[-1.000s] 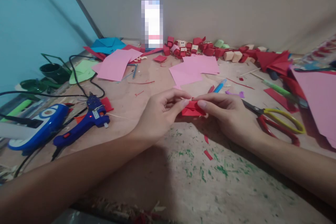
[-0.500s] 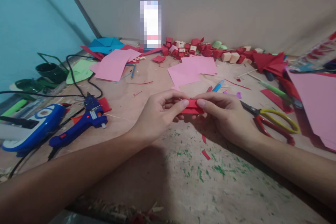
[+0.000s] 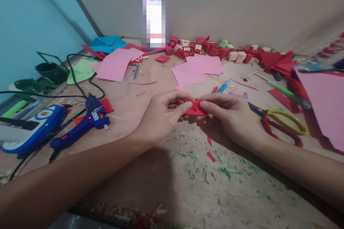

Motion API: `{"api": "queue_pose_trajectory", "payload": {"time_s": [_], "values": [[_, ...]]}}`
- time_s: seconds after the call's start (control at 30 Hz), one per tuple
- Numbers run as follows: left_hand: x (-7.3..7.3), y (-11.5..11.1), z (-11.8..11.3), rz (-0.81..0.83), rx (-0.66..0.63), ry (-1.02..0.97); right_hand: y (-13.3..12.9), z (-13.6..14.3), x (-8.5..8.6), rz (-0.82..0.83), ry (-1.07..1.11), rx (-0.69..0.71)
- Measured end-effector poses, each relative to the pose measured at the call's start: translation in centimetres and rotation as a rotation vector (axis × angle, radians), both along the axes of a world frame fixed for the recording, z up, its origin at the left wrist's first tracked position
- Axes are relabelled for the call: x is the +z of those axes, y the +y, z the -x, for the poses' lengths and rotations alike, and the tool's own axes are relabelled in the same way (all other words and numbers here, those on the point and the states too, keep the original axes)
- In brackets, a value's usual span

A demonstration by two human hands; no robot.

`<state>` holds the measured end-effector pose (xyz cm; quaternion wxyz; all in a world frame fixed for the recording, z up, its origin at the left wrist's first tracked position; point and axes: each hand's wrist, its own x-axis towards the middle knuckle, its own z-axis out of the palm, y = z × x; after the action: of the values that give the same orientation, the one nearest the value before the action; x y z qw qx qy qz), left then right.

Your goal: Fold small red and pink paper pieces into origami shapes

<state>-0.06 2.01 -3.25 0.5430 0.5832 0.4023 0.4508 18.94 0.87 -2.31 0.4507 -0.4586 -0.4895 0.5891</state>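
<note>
Between my two hands is a small folded piece of red paper [image 3: 196,108], held up above the table. My left hand [image 3: 168,112] pinches its left end, thumb on the near face and fingers behind. At the right end, my right hand [image 3: 228,112] grips it the same way. Much of the paper is covered by my fingers. Scissors [image 3: 268,112] with yellow and red handles lie just right of my right hand. Beyond the hands, a blue pen [image 3: 224,86] and sheets of pink paper [image 3: 188,75] rest on the table.
A blue glue gun [image 3: 83,125] with a lit red light and black cable lies at left, beside a blue-and-white device [image 3: 40,128]. Small red paper figures [image 3: 188,47] line the wall near a blurred bright screen [image 3: 154,21]. Large pink sheets [image 3: 322,103] lie right; scraps dot the table [image 3: 199,193].
Both thumbs have shifted slightly on the red paper, and its crease looks a little different. Both hands stay in nearly the same place.
</note>
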Motion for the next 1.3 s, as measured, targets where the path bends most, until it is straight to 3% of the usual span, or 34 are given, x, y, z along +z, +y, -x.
{"api": "queue_pose_trajectory", "payload": {"time_s": [0.27, 0.63, 0.87, 1.13, 1.3], "values": [[0.27, 0.05, 0.13, 0.048, 0.024, -0.048, 0.04, 0.06, 0.11, 0.007, -0.047, -0.040], [0.94, 0.16, 0.34, -0.039, 0.052, 0.036, 0.18, -0.25, 0.02, 0.042, 0.014, -0.026], [0.82, 0.31, 0.56, -0.022, 0.049, 0.028, 0.10, -0.16, -0.01, 0.054, 0.039, -0.011], [0.24, 0.47, 0.50, -0.055, 0.111, 0.025, 0.11, -0.26, -0.03, 0.003, -0.089, -0.043], [0.47, 0.43, 0.70, 0.024, 0.042, -0.016, 0.22, -0.33, -0.07, -0.006, -0.083, -0.053]]}}
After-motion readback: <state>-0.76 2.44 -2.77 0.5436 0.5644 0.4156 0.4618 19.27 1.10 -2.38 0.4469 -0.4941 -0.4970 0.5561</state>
